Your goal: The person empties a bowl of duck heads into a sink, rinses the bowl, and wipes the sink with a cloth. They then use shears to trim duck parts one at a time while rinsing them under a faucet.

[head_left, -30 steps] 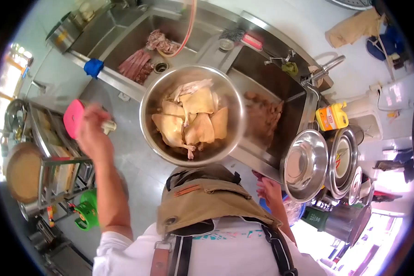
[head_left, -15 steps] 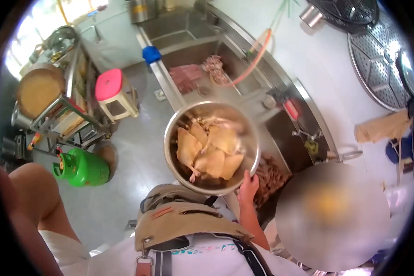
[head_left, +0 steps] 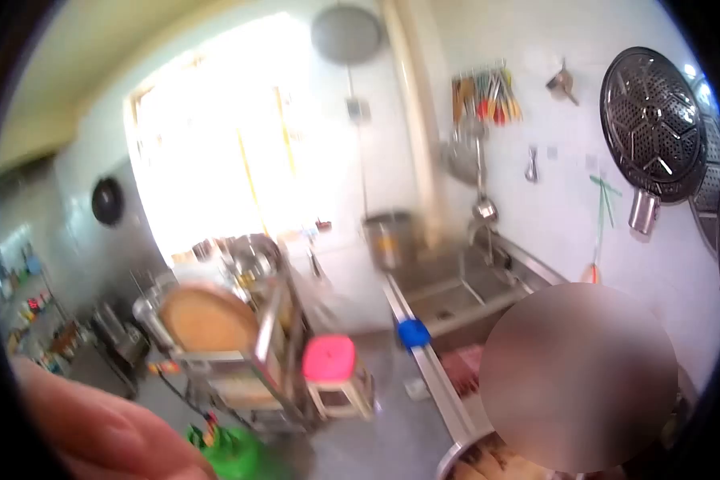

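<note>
A steel bowl (head_left: pixel 448 462) shows only its rim and part of its inside at the bottom edge, right of the middle. Pale yellow poultry pieces (head_left: pixel 516 466) lie in it. A round blurred patch covers the area just above and beside the bowl, and my right hand cannot be seen. At the lower left, very close to the camera, my left hand (head_left: pixel 112 428) appears large and smeared. Its fingers cannot be made out, and nothing held shows in it.
A steel sink (head_left: pixel 448 300) with reddish meat (head_left: pixel 462 370) runs along the right wall. A blue cloth (head_left: pixel 414 333) hangs on its edge. On the floor stand a pink-topped stool (head_left: pixel 330 360), a metal rack (head_left: pixel 248 368) and a green gas cylinder (head_left: pixel 232 456).
The view has swung up and left, bringing the window and far wall in. The bowl has shifted to the bottom edge, my right hand on its rim has left view, and my left hand has entered.
</note>
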Motion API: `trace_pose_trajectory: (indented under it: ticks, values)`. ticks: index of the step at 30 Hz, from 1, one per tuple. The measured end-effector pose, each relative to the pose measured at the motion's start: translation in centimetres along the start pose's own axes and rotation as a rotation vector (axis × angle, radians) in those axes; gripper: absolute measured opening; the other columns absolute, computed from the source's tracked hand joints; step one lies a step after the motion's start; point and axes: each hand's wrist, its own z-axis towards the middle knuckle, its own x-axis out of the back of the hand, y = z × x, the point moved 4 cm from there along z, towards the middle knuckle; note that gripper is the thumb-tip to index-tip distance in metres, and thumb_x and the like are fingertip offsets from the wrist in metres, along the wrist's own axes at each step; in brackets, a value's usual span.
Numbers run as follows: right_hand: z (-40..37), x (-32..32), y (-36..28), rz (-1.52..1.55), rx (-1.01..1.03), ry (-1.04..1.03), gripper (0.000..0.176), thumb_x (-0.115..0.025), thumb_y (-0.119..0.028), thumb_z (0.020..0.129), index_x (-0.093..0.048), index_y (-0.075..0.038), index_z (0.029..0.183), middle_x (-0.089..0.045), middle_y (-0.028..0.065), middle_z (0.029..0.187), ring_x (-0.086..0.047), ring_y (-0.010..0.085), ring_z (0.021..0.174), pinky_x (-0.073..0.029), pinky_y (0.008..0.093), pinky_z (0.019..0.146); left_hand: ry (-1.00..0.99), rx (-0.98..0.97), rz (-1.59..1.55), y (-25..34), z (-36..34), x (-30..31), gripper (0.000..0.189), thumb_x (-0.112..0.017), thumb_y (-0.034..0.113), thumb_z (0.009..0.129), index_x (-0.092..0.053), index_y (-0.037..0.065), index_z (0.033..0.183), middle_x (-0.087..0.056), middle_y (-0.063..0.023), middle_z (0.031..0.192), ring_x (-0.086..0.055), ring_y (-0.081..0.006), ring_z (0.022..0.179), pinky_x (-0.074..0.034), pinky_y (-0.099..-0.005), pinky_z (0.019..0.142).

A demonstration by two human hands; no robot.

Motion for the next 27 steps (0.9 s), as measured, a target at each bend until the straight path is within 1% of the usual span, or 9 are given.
trace_pose_trajectory:
  ticks: [5,8,11,14,16,17,19,24,27]
  values:
    - [-13.9,17.3,-0.4,-0.455,-0.046,0.503,0.022,-0.063,-0.012,0.079,-0.062,0.001,0.096,-0.061,0.0064,0.090,-0.055,0.0191,0.083,-0.045,0.0339,0.075,0.082,-0.207,-0.066,-4.0,2.2,-2.6,0.030,-0.056,0.010,0.082,-0.056,-0.003,0.110,-0.059,-0.0120,0.085,-0.057,-0.0194,0.072,-0.047,-0.0315,0.068]
    - [-12.3,17.7,0.9,-0.544,-0.022,0.514,0.018,-0.062,-0.013,0.080,-0.062,0.001,0.092,-0.058,0.0024,0.080,-0.050,0.0142,0.071,-0.042,0.0299,0.064,0.259,-0.229,-0.166,-7.6,2.4,-3.7,0.031,-0.057,0.010,0.082,-0.056,-0.003,0.110,-0.059,-0.0116,0.085,-0.057,-0.0191,0.072,-0.047,-0.0314,0.067]
    - [-12.1,17.3,1.1,-0.521,-0.038,0.546,0.020,-0.064,-0.015,0.081,-0.063,0.001,0.093,-0.059,0.0026,0.080,-0.051,0.0128,0.070,-0.043,0.0292,0.064,0.377,-0.006,-0.445,-11.0,3.4,-8.7,0.031,-0.059,0.010,0.081,-0.056,-0.003,0.110,-0.059,-0.0112,0.085,-0.057,-0.0189,0.072,-0.047,-0.0313,0.067]
    - [-12.2,17.7,1.4,-0.581,0.011,0.641,0.024,-0.062,-0.023,0.088,-0.062,-0.001,0.079,-0.053,-0.0025,0.068,-0.048,0.0082,0.061,-0.039,0.0253,0.056,-0.059,0.537,-1.056,-10.9,1.9,-26.4,0.032,-0.061,0.015,0.082,-0.059,0.000,0.111,-0.064,-0.0136,0.090,-0.063,-0.0261,0.074,-0.051,-0.0343,0.070]
    - [-12.7,16.8,0.9,-0.656,0.002,0.700,0.030,-0.060,-0.029,0.090,-0.061,-0.002,0.076,-0.048,-0.0039,0.065,-0.042,0.0079,0.060,-0.034,0.0259,0.053,-0.689,0.423,-1.069,-7.2,0.5,-35.3,0.045,-0.056,0.034,0.089,-0.056,-0.003,0.114,-0.063,-0.0203,0.106,-0.061,-0.0330,0.098,-0.047,-0.0405,0.089]
    - [-12.6,16.4,0.7,-0.692,0.003,0.724,0.033,-0.060,-0.032,0.090,-0.060,-0.003,0.074,-0.046,-0.0047,0.064,-0.040,0.0078,0.059,-0.031,0.0262,0.052,-0.709,0.385,-0.959,-4.7,-2.4,-42.9,0.048,-0.060,0.036,0.084,-0.058,-0.005,0.107,-0.064,-0.0254,0.097,-0.061,-0.0400,0.095,-0.049,-0.0447,0.080]
    - [-12.6,16.9,0.9,-0.758,0.017,0.710,0.038,-0.058,-0.034,0.091,-0.057,-0.005,0.068,-0.041,-0.0051,0.060,-0.036,0.0078,0.057,-0.029,0.0273,0.050,-0.984,0.508,-1.147,-1.8,-2.7,-45.6,0.055,-0.061,0.042,0.082,-0.057,-0.006,0.108,-0.063,-0.0269,0.100,-0.060,-0.0402,0.098,-0.048,-0.0442,0.084]
    - [-12.5,18.8,2.8,-0.796,0.050,0.710,0.037,-0.058,-0.031,0.092,-0.049,-0.009,0.064,-0.041,-0.0068,0.060,-0.034,0.0059,0.056,-0.027,0.0254,0.049,-0.768,0.499,-1.355,-1.5,-0.7,-50.1,0.046,-0.063,0.029,0.079,-0.053,-0.005,0.109,-0.062,-0.0259,0.099,-0.063,-0.0379,0.091,-0.050,-0.0424,0.080]
    - [-11.9,17.0,2.8,-0.783,0.040,0.755,0.039,-0.058,-0.031,0.092,-0.051,-0.006,0.064,-0.044,-0.0056,0.059,-0.036,0.0070,0.056,-0.029,0.0265,0.049,-1.138,0.445,-1.383,-3.3,1.4,-51.3,0.043,-0.063,0.025,0.079,-0.054,-0.004,0.108,-0.064,-0.0235,0.090,-0.066,-0.0328,0.075,-0.053,-0.0401,0.065]
